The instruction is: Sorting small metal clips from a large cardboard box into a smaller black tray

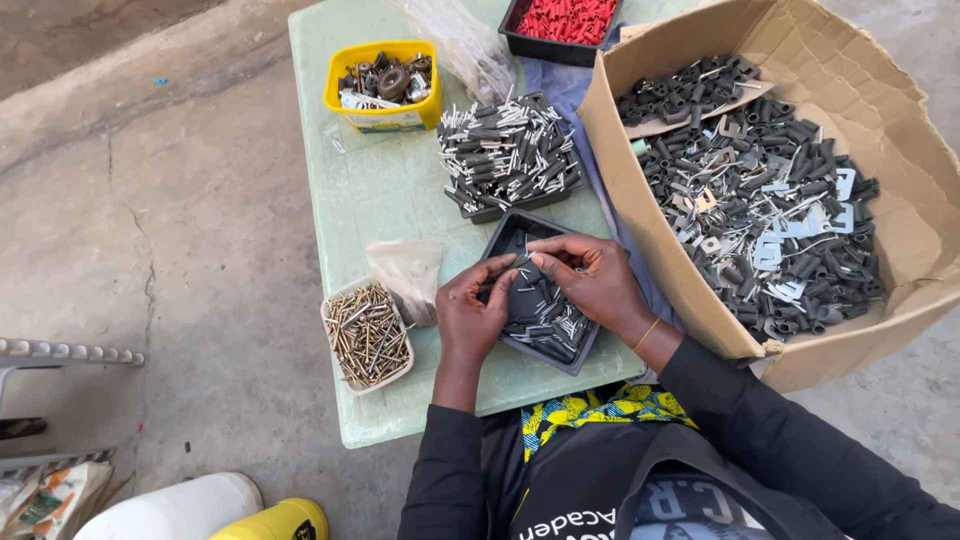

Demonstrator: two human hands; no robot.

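Item 1: one pale green plastic table [380, 190], set on a concrete floor.

Item 2: three black plastic trays. One [502, 245] lay under the hands, part filled with small grey plugs fitted with metal pins. One [510, 155] stood further back, heaped with the same pinned plugs, too many to count. One [565, 25] at the far edge held red plastic plugs.

Item 3: one yellow plastic tub [385, 85] of mixed dark metal fittings.

Item 4: one small white tub [367, 335] of brass-coloured screws, near the left hand, with one crumpled clear plastic bag [408, 272] just beside it.

Item 5: one large brown cardboard box [790, 190] at the person's right, loaded with loose dark grey plugs and flat silver metal pieces, uncounted.

Item 6: two hands, both in long black sleeves. The left hand [470, 315] was raised over the near tray, fingers curled, thumb and forefinger pinched at one small grey plug [520, 260]. The right hand [590, 275], a thin bangle on its wrist, arched over the tray from the right, its fingertips meeting the left's on that same plug. The plug sat between both sets of fingertips, just above the tray's far end.
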